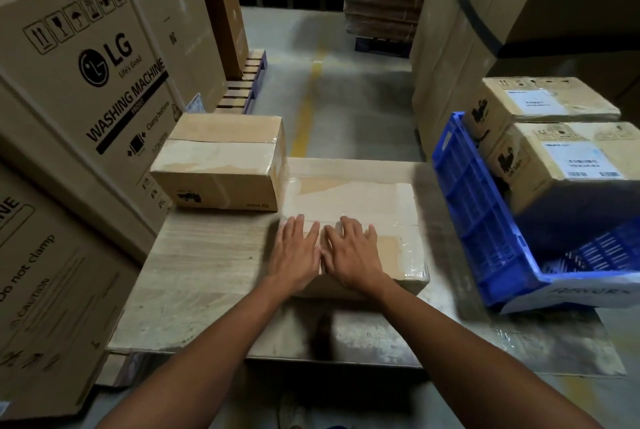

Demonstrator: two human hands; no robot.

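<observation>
1. Pressing both palms flat on top of the taped box, I have my left hand and right hand side by side, thumbs almost meeting.
2. The fingers of both hands are straight and fanned out. Nothing is pinched and nothing is curled round.
3. The box lies on the wooden table, right under my palms. Its near edge sits below my wrists, and its shiny clear wrap runs on ahead of my fingertips and out past my right hand.
4. Ahead and to the left of my left hand a smaller box stands on the same table, close against the one I press. I cannot tell whether the two touch.
5. Well off to the right of my right hand a blue crate sits tilted, holding two labelled boxes, one beyond the other.
6. Far to the left of my left hand stands a tall washing machine carton.
</observation>
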